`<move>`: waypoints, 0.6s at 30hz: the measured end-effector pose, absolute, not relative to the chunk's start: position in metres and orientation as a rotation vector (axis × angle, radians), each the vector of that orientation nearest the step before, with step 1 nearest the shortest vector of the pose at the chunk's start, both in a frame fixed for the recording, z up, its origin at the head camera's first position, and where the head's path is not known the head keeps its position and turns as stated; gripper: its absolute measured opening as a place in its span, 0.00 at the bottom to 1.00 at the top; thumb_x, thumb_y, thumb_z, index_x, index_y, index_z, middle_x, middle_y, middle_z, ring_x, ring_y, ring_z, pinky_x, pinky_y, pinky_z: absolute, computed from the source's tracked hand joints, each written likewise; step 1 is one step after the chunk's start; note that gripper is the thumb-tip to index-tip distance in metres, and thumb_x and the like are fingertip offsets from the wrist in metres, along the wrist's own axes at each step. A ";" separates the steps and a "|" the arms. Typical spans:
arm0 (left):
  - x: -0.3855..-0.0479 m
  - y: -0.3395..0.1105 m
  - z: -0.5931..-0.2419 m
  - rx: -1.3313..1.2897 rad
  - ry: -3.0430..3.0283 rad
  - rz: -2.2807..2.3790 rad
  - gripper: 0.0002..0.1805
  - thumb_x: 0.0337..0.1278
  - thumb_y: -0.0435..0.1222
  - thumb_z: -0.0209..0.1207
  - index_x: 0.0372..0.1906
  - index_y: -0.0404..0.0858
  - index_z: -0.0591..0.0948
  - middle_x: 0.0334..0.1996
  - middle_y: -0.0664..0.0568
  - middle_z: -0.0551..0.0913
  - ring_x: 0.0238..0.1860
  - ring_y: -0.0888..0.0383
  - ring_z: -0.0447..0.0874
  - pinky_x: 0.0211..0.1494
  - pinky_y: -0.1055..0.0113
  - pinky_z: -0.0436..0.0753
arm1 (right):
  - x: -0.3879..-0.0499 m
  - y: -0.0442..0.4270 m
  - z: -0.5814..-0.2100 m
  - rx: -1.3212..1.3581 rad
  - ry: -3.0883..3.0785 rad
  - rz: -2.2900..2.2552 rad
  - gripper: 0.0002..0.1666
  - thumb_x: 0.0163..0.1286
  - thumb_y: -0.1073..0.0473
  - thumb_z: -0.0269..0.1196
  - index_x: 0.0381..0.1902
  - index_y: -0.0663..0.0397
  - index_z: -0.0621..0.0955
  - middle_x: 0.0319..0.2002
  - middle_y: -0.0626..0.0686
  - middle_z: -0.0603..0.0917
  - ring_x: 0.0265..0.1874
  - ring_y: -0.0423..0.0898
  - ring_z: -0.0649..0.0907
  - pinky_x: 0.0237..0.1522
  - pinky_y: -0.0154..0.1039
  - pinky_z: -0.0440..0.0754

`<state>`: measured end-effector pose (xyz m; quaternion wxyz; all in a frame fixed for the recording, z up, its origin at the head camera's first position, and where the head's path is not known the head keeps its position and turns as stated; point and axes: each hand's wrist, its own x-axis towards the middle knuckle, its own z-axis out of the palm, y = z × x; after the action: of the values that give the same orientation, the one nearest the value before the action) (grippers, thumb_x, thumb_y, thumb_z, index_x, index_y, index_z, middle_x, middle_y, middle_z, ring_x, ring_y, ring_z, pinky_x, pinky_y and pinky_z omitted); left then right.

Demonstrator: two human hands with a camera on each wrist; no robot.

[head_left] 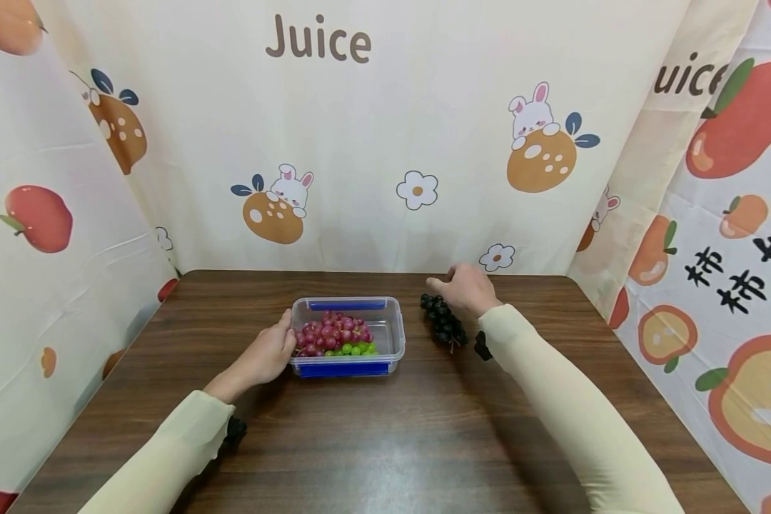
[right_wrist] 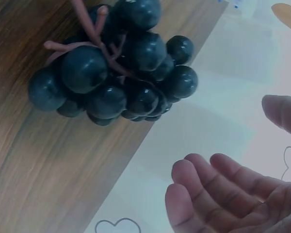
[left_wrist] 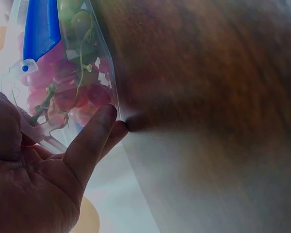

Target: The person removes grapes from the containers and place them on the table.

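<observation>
A: Where do the fingers stand?

B: On the right hand they are loosely bent with the thumb well apart, and they hold nothing. The left hand grips the left end of the clear box, its fingertips against the outer wall.

A: What's nearest the right one?

B: The black grapes, just below it. The right wrist view shows a gap between fingertips and fruit, so I'd say the bunch is not yet picked up.

A: And inside the box?

B: Red grapes fill the left part, and green grapes lie along the near wall. Those two look done to me. The floor shows bare towards the right, and the top is uncovered.

A: So what's left?

B: The black bunch, I'd judge: it is the only one outside.

A: Where on the table?

B: Right of the box and apart from it, nearer the far edge than the near one. The box stands slightly left of centre, also towards the far edge.
</observation>
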<state>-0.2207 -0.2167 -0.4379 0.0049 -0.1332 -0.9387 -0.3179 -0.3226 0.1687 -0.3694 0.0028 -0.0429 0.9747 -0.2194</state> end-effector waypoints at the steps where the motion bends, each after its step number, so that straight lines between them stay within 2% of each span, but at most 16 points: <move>1: -0.221 -0.217 -0.438 -0.410 -2.941 -1.002 0.33 0.79 0.33 0.39 0.76 0.16 0.47 0.72 0.22 0.60 0.70 0.35 0.67 0.72 0.40 0.66 | -0.323 0.169 -0.369 -0.147 3.060 -0.707 0.33 0.70 0.32 0.61 0.48 0.58 0.83 0.42 0.58 0.85 0.40 0.55 0.83 0.40 0.50 0.82; 3: -0.221 -0.217 -0.437 -0.407 -2.942 -1.004 0.33 0.79 0.33 0.38 0.76 0.16 0.47 0.73 0.23 0.59 0.71 0.36 0.67 0.72 0.40 0.65 | -0.323 0.168 -0.367 -0.168 3.072 -0.743 0.33 0.70 0.32 0.61 0.47 0.57 0.83 0.43 0.57 0.86 0.41 0.55 0.83 0.41 0.50 0.82; 8: -0.221 -0.217 -0.437 -0.406 -2.945 -0.994 0.33 0.79 0.33 0.38 0.76 0.16 0.47 0.73 0.23 0.58 0.72 0.35 0.65 0.73 0.40 0.65 | -0.322 0.165 -0.363 -0.205 3.087 -0.799 0.38 0.69 0.30 0.61 0.55 0.57 0.82 0.50 0.57 0.85 0.46 0.55 0.83 0.48 0.52 0.82; 18: -0.220 -0.216 -0.435 -0.403 -2.958 -0.976 0.33 0.80 0.34 0.38 0.76 0.16 0.47 0.72 0.23 0.60 0.72 0.34 0.64 0.73 0.40 0.64 | -0.314 0.159 -0.358 -0.286 3.103 -0.833 0.40 0.68 0.29 0.61 0.60 0.55 0.81 0.48 0.54 0.87 0.47 0.54 0.84 0.49 0.52 0.83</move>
<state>-0.2202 -0.2165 -0.4350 0.0004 -0.1283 -0.9418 -0.3109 -0.3141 0.1591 -0.3581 -0.0420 -0.0887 0.9611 -0.2580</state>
